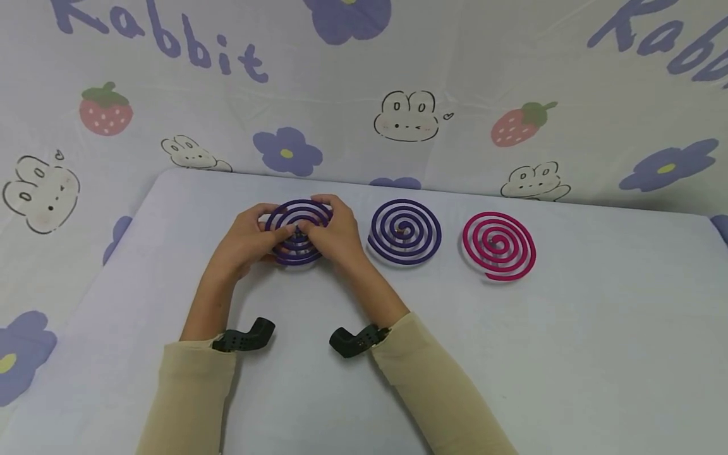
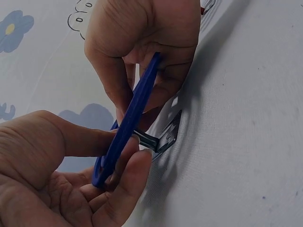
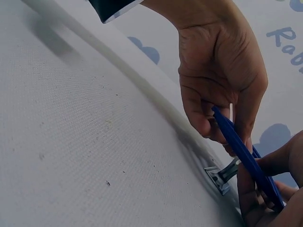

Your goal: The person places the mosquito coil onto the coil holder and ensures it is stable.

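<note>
A dark purple-blue mosquito coil [image 2: 127,130] is between both hands, at the left of the row in the head view. My left hand [image 1: 246,243] pinches its left side, thumb on top near the centre and fingers beneath. From the other side my right hand [image 1: 340,234] grips the rim, its thumb also near the middle. Under the coil's centre a small metal stand [image 2: 166,135] shows in the left wrist view, its flat base at the white table. The thumbs hide the join between coil and stand.
To the right lie a second purple coil [image 1: 405,230] and a pink coil [image 1: 498,245], each apparently raised on a small stand. A white cloth covers the table [image 1: 597,328]. Behind it hangs a printed curtain [image 1: 341,95] with rabbits, strawberries and flowers.
</note>
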Demonstrator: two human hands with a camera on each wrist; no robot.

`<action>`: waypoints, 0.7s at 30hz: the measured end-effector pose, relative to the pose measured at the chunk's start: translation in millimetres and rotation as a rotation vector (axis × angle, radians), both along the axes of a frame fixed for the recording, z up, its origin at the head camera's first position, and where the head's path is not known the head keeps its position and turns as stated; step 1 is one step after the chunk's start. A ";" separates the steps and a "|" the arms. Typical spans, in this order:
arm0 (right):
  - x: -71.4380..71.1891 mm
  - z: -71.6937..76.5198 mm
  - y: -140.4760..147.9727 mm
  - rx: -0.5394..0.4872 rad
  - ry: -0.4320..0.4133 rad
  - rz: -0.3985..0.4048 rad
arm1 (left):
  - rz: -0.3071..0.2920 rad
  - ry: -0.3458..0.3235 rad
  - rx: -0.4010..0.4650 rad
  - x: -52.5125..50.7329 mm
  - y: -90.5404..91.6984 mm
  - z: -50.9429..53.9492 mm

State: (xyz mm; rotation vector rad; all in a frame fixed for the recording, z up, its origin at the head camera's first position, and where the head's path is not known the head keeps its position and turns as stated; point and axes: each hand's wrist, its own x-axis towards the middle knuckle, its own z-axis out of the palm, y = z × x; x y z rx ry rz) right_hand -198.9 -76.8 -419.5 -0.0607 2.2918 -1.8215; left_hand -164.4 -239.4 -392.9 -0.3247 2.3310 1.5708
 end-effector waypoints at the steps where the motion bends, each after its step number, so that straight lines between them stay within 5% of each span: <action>1: -0.5 -0.1 0.9 -0.001 -0.003 -0.001 | -0.001 0.002 -0.002 -0.1 1.3 0.5; 21: -1.0 -1.2 4.7 -0.025 -0.038 0.002 | -0.020 0.007 0.006 -0.3 0.8 -0.8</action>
